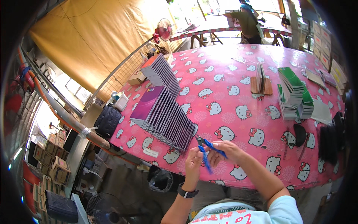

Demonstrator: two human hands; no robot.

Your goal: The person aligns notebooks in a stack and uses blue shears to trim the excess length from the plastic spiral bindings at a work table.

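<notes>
Head view: blue-handled pliers (208, 144) are held above the near edge of the bench (209, 123), just beside the near corner of a purple-covered stack (164, 119). One handle is gripped by the left hand (193, 158), the other by the right hand (226, 151); fingers are closed on the handles, which are spread apart. Nothing can be made out between the plier tips. A dark watch (187, 192) is worn on the left wrist.

Status, judged from the layout: dark coils line the visible edges of the purple-covered stack, so these volumes are taken as bound. Whether their coil ends are finished cannot be told. Loose black coils (328, 142) lie by the right edge, apparently unused. Farther back on that side, green booklets (292, 89) are piled; no coil can be made out on them. Toward the middle, thin booklets are stood upright on a wooden stand (256, 85). Behind the purple-covered stack, an orange-topped stack (160, 71) is set near the left edge. Beyond the far edge, a co-worker (249, 24) is seen.

Writing: red lettering is borne by the pale shirt (231, 216), partly cut off; a white slip (150, 152) near the left corner carries print too small to be read. No brand is recorded.
</notes>
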